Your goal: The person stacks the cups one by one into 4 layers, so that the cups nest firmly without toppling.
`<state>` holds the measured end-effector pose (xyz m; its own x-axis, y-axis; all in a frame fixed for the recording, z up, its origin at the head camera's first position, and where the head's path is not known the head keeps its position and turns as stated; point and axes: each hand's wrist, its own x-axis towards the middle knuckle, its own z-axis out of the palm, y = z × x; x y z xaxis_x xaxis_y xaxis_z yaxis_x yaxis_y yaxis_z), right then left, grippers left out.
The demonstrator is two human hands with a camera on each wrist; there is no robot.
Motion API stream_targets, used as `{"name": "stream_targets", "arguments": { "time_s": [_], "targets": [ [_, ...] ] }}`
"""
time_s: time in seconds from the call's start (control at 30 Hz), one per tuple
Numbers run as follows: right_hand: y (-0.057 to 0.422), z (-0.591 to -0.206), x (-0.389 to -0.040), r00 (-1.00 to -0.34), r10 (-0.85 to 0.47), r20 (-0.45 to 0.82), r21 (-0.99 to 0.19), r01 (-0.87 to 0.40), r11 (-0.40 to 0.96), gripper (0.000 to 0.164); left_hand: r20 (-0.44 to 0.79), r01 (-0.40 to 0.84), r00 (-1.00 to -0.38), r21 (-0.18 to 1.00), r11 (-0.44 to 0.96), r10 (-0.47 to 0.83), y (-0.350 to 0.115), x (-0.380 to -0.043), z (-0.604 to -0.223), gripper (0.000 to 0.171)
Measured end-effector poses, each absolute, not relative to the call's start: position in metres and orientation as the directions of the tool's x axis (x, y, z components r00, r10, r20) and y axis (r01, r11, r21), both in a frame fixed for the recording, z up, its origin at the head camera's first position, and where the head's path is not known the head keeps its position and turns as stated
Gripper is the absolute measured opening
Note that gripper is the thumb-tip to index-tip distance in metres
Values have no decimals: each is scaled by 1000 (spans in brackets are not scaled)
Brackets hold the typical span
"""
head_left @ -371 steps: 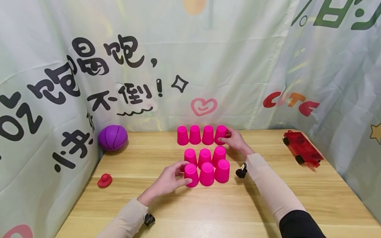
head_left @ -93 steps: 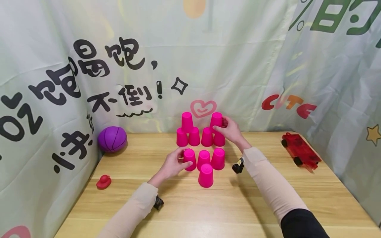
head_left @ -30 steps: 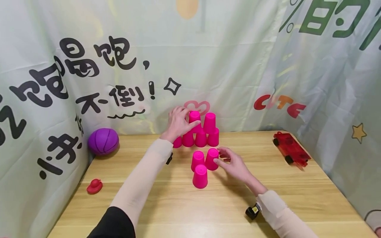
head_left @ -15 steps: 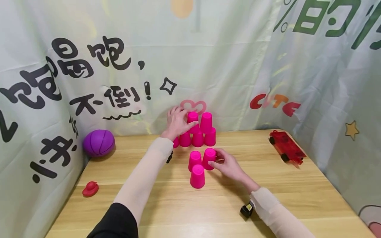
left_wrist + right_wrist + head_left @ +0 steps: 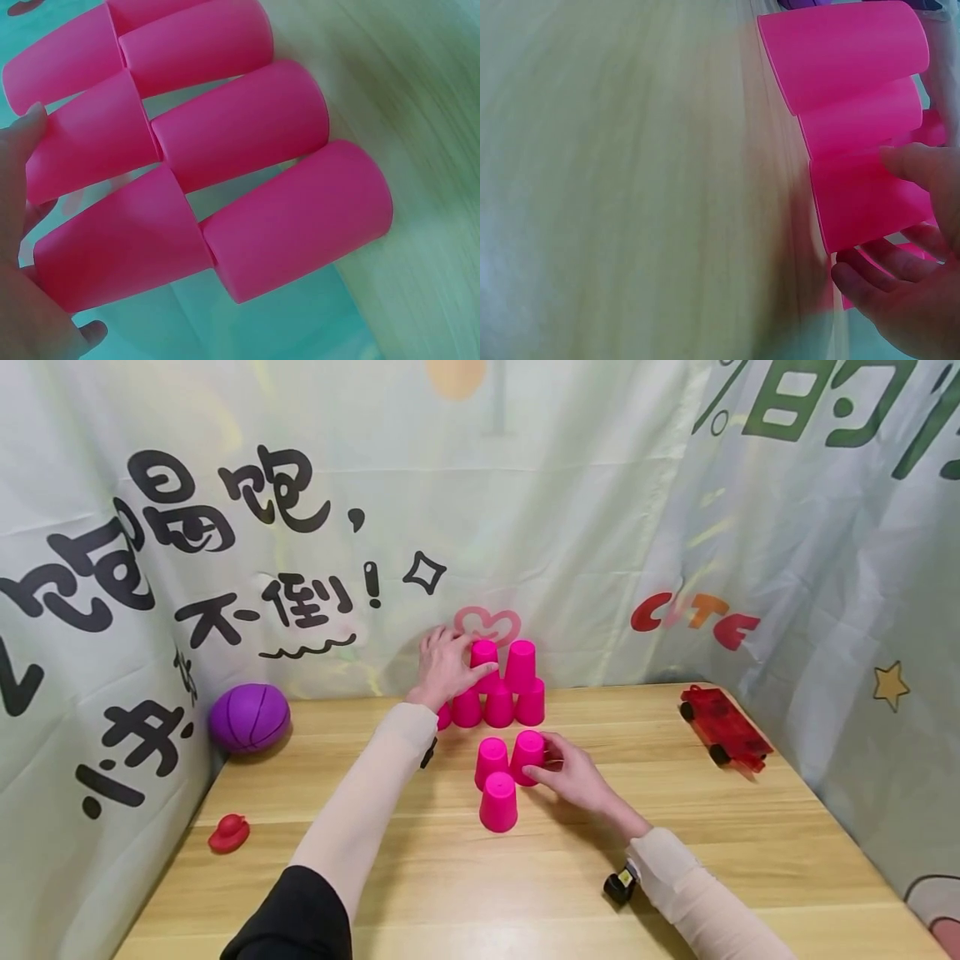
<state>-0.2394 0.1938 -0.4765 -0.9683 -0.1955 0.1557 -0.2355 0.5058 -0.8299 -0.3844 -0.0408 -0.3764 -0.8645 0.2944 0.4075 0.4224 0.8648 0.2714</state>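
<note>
Pink plastic cups stand upside down in two groups. At the back, a bottom row carries a second tier. My left hand (image 5: 444,667) is at that tier's left end, thumb and fingers around its middle pink cup (image 5: 484,662). In the left wrist view the tier's left-end cup (image 5: 124,240) lies beside the same hand, which hides it in the head view. The tier's right cup (image 5: 521,666) stands free. In front, my right hand (image 5: 576,775) grips a cup (image 5: 528,756) between thumb and fingers. Beside it stand another cup (image 5: 491,762) and a nearer one (image 5: 498,803).
A purple ball (image 5: 250,718) sits at the table's back left corner, with a small red duck-like toy (image 5: 228,834) nearer the left edge. A red toy car (image 5: 724,729) stands at the right. Printed cloth (image 5: 570,552) hangs close behind the cups.
Cups from the front rows now form the upper tier. My left hand moved from the front cups to that tier; my right hand came down to a front cup. Both barely moved this last half second.
</note>
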Motion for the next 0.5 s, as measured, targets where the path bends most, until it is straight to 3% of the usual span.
{"name": "stream_targets", "arguments": {
  "time_s": [0.5],
  "targets": [
    [195, -481, -241, -969, -197, 151, -818, -234, 526, 61, 410, 409, -870, 292, 864, 274, -39, -384, -376, 69]
  ]
}}
